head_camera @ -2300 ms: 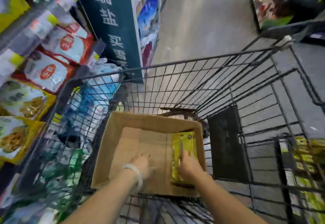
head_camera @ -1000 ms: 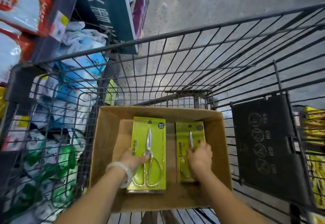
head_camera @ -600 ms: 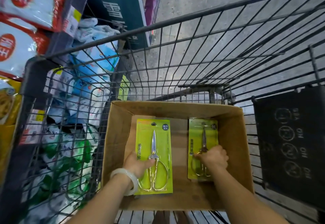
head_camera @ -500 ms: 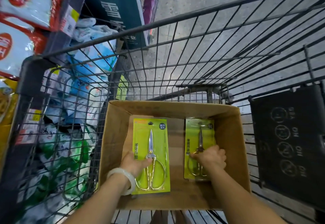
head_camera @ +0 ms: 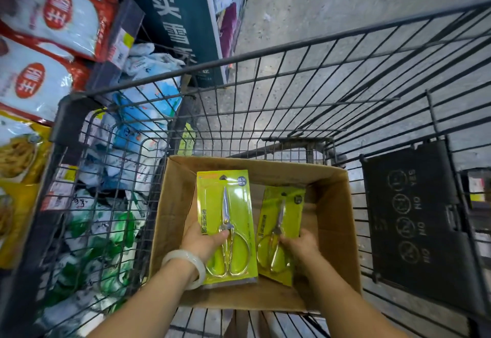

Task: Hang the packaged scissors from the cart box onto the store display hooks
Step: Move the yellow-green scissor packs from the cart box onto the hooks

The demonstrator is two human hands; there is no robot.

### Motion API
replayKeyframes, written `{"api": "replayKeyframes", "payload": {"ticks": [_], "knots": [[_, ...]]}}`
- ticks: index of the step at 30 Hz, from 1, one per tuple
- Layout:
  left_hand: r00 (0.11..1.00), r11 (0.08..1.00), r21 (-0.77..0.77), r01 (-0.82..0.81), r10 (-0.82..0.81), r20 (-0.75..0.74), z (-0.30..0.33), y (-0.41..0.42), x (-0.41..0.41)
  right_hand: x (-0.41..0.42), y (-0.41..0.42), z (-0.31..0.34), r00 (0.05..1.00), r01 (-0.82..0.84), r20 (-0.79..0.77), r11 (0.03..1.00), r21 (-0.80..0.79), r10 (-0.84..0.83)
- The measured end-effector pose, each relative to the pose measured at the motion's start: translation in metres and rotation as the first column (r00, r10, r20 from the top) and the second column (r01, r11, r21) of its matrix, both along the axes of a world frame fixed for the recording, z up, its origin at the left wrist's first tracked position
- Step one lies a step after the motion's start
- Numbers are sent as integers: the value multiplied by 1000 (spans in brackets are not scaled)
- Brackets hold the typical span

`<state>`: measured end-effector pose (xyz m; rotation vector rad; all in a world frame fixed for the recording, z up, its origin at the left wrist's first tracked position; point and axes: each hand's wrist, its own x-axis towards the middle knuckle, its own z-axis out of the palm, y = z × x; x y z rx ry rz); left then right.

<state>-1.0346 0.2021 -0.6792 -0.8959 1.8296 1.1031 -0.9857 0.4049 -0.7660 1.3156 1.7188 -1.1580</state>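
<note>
Head camera looks down into my wire shopping cart (head_camera: pixel 305 77), where an open cardboard box (head_camera: pixel 334 205) sits on the near end of the cart floor. My left hand (head_camera: pixel 203 243) grips the larger pack of scissors (head_camera: pixel 225 220) by its left edge, thumb curled over the front of the lime-green card near the pivot of the blades, fingers behind it. That pack is tilted up out of the box, its hang-hole end pointing far, its near edge low against the box's near wall. A pale bangle (head_camera: pixel 186 266) rings my left wrist.

My right hand (head_camera: pixel 300 244) holds the smaller pack of scissors (head_camera: pixel 281 220) low on its right side, fingers closed round the card; it leans slightly to the right and appears lifted a little off the box floor, though the blur makes that hard to judge. The two packs lie side by side, close but not touching as far as I can see.

On the right wall of the cart hangs a dark plastic flap (head_camera: pixel 414 218) with round warning symbols. To the left, beyond the wire, store shelves hold red-and-white bags (head_camera: pixel 53 19), yellow snack bags (head_camera: pixel 18 151), and blue and green packets (head_camera: pixel 140 114) lower down. A dark teal sign (head_camera: pixel 175 19) with white characters stands at the far left, with grey concrete floor (head_camera: pixel 332 0) beyond.
</note>
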Motion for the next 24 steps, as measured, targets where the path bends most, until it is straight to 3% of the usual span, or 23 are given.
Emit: {"api": "replayKeyframes", "payload": {"ticks": [3, 8, 13, 20, 24], "knots": [[998, 1000, 14, -16, 17, -52, 21, 1, -3, -1, 8, 25, 995, 65, -65, 979, -193, -79], [993, 999, 45, 4, 1, -121, 59, -10, -9, -19, 15, 99, 971, -36, -235, 936, -351, -50], [976, 995, 95, 9, 12, -216, 116, -24, -13, -43, 4, 180, 910, -161, -414, 908, -387, -14], [883, 977, 161, -139, 196, -426, 184, -54, 6, -59, -28, 261, 802, -419, -577, 832, -363, 152], [825, 957, 172, -232, 288, -487, 146, -95, 31, -58, -46, 291, 738, -540, -636, 762, -357, 224]]}}
